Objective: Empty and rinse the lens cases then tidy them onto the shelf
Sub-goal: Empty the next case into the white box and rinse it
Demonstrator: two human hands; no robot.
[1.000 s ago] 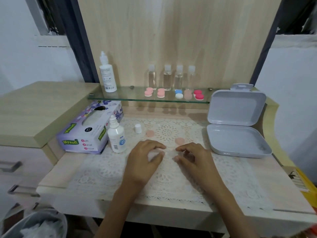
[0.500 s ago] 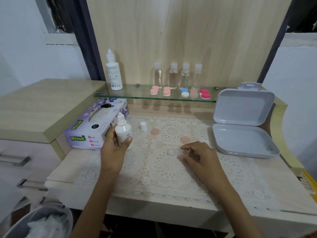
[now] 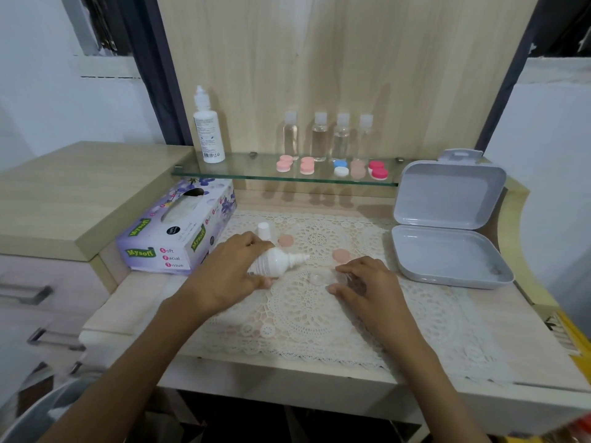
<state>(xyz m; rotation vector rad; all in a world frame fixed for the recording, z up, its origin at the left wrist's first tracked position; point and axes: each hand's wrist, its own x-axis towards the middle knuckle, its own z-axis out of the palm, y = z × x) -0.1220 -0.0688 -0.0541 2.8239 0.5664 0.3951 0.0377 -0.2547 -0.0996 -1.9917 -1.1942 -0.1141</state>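
My left hand: My left hand [image 3: 230, 276] is wrapped round the small white bottle [image 3: 276, 262]. The bottle is tipped on its side, with its tip pointing right.
My right hand: My right hand [image 3: 367, 282] has bent fingers. It seems to pinch the right end of the clear lens case [image 3: 317, 278] and hold it flat.
Where the case is: It sits on the lace mat [image 3: 319, 324], between my two hands, just beside the bottle tip. It is open.
Its lids: The two peach lids [image 3: 285, 240] lie on the mat just behind it.
Bottle cap: The white cap [image 3: 263, 230] stands behind my left hand.
What I think I am doing: Getting ready to squirt into the little cups to rinse them.
What could go wrong: If I squeeze too hard, the water may splash out and wet the mat. If the tip is not over a cup, I will miss. The case is light and may slide or flip if my pinch slips.
Shelf: The glass shelf [image 3: 256, 171] at the back holds the coloured cases [image 3: 340, 167] in a row. This case is not there yet.
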